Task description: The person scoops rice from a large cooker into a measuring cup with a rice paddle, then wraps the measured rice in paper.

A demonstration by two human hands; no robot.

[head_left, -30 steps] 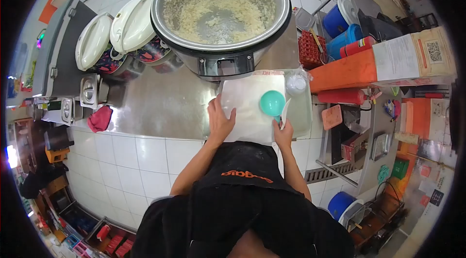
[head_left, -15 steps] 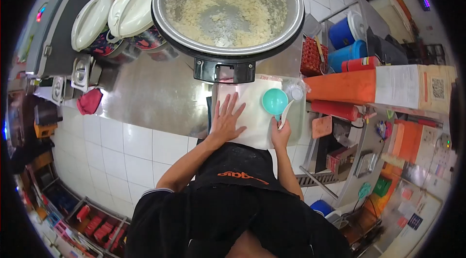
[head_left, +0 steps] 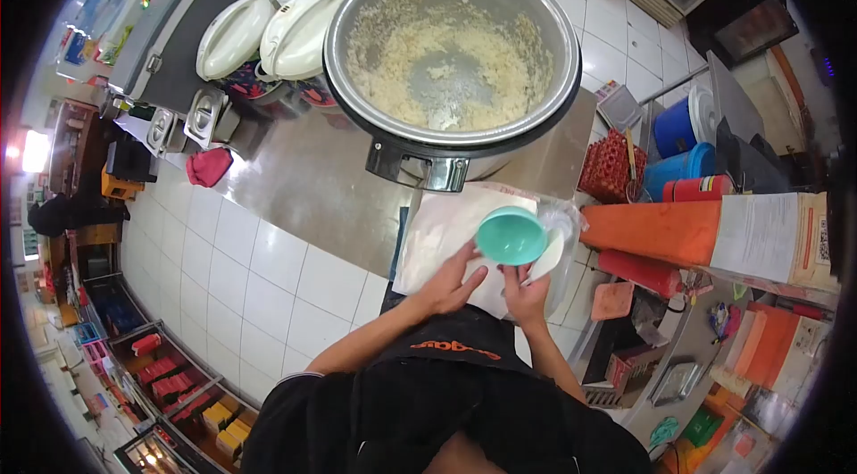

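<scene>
A teal bowl-shaped scoop [head_left: 511, 237] and a white rice paddle [head_left: 548, 257] are together in my right hand [head_left: 525, 294], its fingers closed below the bowl. My left hand [head_left: 451, 285] is open, fingers apart, with its fingertips right at the bowl's left rim. Beneath both hands lies a stack of pale wrapping paper [head_left: 433, 237]. Beyond it stands a large rice cooker [head_left: 357, 112] without its lid, with cooked rice [head_left: 390, 63] clinging around its inner wall and bottom.
White-lidded pots [head_left: 234, 37] stand left of the cooker on the steel table [head_left: 312, 175]. Metal containers [head_left: 212, 117] and a red cloth [head_left: 209, 168] sit at its left end. On the right are a red woven basket [head_left: 611, 167], blue tubs [head_left: 680, 172] and an orange box [head_left: 656, 231].
My left hand has lifted off the paper and moved right to the teal scoop. The scoop has tilted in my right hand. The camera view has shifted.
</scene>
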